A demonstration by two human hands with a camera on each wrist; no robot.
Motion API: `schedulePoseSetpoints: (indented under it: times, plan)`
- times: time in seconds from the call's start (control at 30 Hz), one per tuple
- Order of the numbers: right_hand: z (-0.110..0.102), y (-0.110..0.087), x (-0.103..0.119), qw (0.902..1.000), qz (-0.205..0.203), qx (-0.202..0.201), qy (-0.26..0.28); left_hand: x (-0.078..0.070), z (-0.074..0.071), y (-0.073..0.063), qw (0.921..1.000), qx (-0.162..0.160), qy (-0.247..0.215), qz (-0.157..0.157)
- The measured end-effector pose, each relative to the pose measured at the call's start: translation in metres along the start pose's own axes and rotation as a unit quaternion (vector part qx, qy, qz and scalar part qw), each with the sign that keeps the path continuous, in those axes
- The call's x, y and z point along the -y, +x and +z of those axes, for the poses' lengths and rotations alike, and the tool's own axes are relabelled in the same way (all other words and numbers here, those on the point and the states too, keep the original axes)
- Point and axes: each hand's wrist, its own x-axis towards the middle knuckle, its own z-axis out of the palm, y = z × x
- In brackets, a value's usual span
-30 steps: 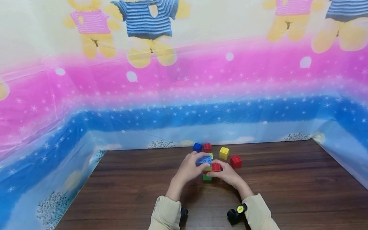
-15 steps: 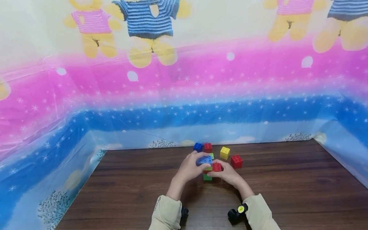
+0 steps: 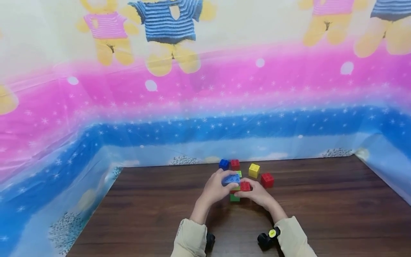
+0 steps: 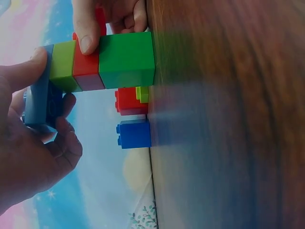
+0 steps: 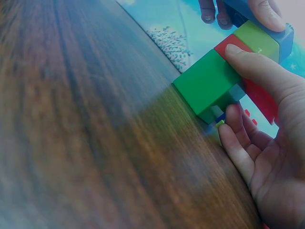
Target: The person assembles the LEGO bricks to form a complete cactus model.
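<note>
Four layers in your stack (image 4: 88, 71), lower part of the head frame, just right of centre: green block (image 4: 127, 59) on the table (image 3: 154, 207), then red block (image 4: 87, 78), lime block (image 4: 62, 67), blue block (image 3: 233, 178) on top. Your left hand (image 3: 214, 186) is clamped on the blue block, thumb on the near side. Your right hand (image 3: 258, 194) pinches the red block, thumb on its near face. Higher in frame: blue cube (image 3: 223, 164), red cube (image 3: 235, 164), partly hidden lime cube (image 3: 239, 174). Yellow cube (image 3: 254, 170) and second red cube (image 3: 267, 180) lie further right.
</note>
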Motion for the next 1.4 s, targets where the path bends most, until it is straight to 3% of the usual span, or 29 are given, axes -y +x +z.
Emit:
schedulePoseSetpoints:
  times: [0.27, 1.4]
  plan:
    - [0.0001, -0.0042, -0.0056, 0.9999, 0.011, 0.001, -0.008, -0.0002, 0.0044, -0.0021, 0.9997, 0.013, -0.011, -0.018]
    - [-0.0019, 0.0019, 0.0008, 0.9999, 0.009, 0.003, 0.003, -0.001, -0.0034, 0.0029, 0.9995, 0.017, -0.027, -0.003]
